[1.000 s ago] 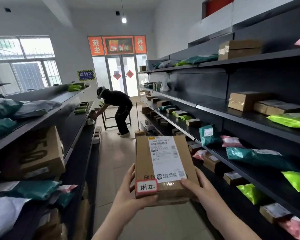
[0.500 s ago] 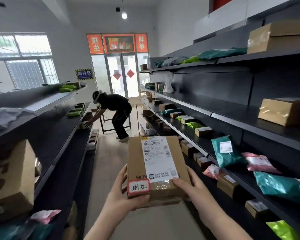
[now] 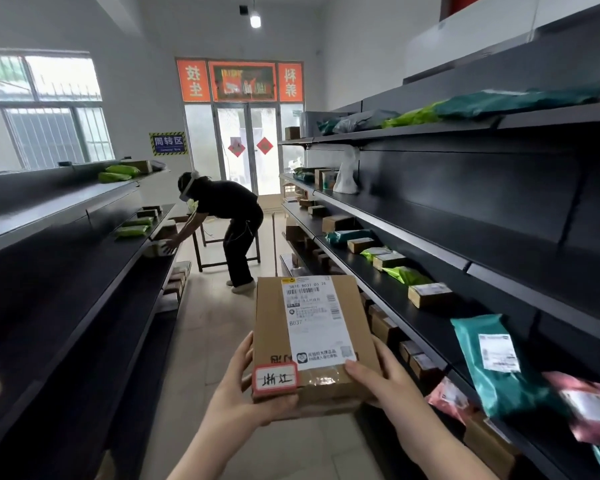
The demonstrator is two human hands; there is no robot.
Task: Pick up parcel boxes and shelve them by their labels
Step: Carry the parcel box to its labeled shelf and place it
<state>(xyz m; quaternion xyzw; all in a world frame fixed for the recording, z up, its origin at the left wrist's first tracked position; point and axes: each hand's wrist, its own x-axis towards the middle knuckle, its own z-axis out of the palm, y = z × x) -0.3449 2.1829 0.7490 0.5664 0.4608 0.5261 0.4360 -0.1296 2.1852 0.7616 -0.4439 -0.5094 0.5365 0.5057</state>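
I hold a brown cardboard parcel box [image 3: 274, 327] flat in front of me, over the aisle floor. A white shipping label covers its top, and a red-bordered handwritten tag sits at its near left corner. My left hand [image 3: 243, 393] grips the box's near left corner from below, thumb beside the tag. My right hand [image 3: 385, 382] clasps the near right edge, fingers on top. Dark shelves [image 3: 430, 327] with parcels run along the right, and mostly bare dark shelves [image 3: 84, 271] run along the left.
A person in black [image 3: 229, 223] bends over the left shelf end, blocking the aisle ahead beside a small table [image 3: 219, 251]. Teal, green and pink mailer bags and small boxes lie on the right shelves. A glass door [image 3: 246, 147] closes the far end.
I have moved forward down the aisle; the near shelf parcels have slid past and the person ahead looks closer. Both hands keep the same grip on the box.
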